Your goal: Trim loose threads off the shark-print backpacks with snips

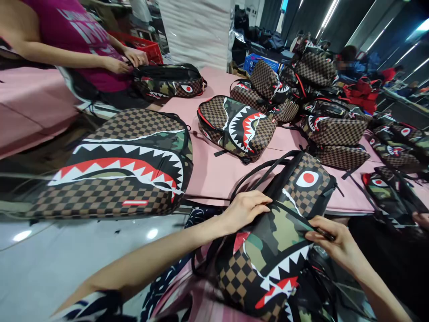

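Though dark with backpacks (237,127), pink table (211,179); striplights (329,14) beyond

- The bare pink surface (209,179) gives passage at mid-frame, between the large brown-checked, shark-mouthed backpack (130,167) at left and thin black looped straps (283,156) right of centre.
- A checked-and-camouflage backpack (239,127) bars the upper centre.
- Piled brown-checked bags (338,130) crowd the upper right.
- Another person's hands (118,65) occupy the upper left.

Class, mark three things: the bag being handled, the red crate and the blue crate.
Handled bag (281,235): head view, on its camouflage panel.
Red crate (154,52): head view, on its side wall.
Blue crate (251,64): head view, on its side wall.
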The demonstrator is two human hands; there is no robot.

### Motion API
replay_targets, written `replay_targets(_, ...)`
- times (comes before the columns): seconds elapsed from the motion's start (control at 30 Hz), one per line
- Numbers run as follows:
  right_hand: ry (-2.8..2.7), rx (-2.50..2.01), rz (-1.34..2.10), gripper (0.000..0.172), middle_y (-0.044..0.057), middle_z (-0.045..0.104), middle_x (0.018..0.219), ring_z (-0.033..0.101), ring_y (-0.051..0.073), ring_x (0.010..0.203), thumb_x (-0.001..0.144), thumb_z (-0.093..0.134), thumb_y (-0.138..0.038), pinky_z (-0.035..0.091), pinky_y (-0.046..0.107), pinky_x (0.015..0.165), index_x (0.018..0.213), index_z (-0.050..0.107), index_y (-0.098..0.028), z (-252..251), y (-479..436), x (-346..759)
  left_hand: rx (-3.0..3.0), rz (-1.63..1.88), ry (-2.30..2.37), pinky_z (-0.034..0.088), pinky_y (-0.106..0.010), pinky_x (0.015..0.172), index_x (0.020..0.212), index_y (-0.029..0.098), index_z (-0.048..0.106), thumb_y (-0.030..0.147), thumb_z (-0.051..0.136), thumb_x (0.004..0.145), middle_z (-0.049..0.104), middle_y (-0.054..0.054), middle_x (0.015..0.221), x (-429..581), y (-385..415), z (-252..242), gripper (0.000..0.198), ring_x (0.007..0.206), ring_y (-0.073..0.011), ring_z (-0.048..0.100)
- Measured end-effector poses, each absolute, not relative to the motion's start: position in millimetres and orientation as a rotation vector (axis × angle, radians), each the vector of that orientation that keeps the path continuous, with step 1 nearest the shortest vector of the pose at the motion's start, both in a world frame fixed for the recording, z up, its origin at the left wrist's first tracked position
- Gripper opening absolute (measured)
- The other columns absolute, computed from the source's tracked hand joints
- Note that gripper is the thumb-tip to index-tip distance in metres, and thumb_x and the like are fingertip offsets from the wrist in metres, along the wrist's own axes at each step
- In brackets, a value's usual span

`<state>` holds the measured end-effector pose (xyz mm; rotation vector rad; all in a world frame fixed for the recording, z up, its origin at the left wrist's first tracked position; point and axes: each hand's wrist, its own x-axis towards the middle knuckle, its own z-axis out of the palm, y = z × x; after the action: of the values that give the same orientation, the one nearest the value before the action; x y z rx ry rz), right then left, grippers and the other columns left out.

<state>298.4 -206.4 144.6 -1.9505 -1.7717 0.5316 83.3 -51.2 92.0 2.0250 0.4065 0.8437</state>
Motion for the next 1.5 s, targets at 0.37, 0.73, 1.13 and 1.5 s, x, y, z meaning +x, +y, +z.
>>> replay_targets(0.37,-2.019,-1.990,0.181,0.032,0.004,0.066,0.103,0.065,0.017,0.086,0.084,0.054,-0.031,0.051,0.024,0.068,0.115,0.055,-0.024,165,-199,305,2.475,0.926,0.331,0.048,-0.022,0.058,0.084,0.013,0.063,0.018,0.043,0.089,0.063,-0.004,0.076,102,-44,95,0.021,0.066,-0.0115,0.059)
replay_targets(0.73,-2.082,-1.925,-0.224,0.018,0.005,0.066,0.088,0.063,0.017,0.078,0.086,0.050,-0.031,0.049,0.026,0.063,0.098,0.058,-0.020,173,-161,274,1.585,0.612,0.669,0.046,-0.018,0.049,0.083,0.014,0.060,0.025,0.045,0.085,0.063,-0.001,0.071,99,-44,94,0.019,0.055,-0.0086,0.056)
replay_targets(1.13,-2.175,-1.900,-0.456,0.016,0.002,0.070,0.080,0.060,0.013,0.069,0.086,0.054,-0.026,0.041,0.024,0.061,0.083,0.068,-0.020,178,-153,260,1.905,0.642,0.539,0.049,-0.020,0.057,0.082,0.017,0.070,0.021,0.052,0.083,0.069,0.000,0.080,98,-36,92,0.018,0.053,-0.0079,0.059)
replay_targets(1.5,-2.404,-2.001,-0.560,0.021,0.003,0.068,0.077,0.057,0.015,0.069,0.087,0.050,-0.027,0.034,0.027,0.062,0.079,0.068,-0.020,189,-135,249,2.015,0.746,0.568,0.042,-0.019,0.057,0.073,0.015,0.060,0.009,0.049,0.077,0.060,0.001,0.071,102,-43,94,0.013,0.062,-0.0092,0.054)
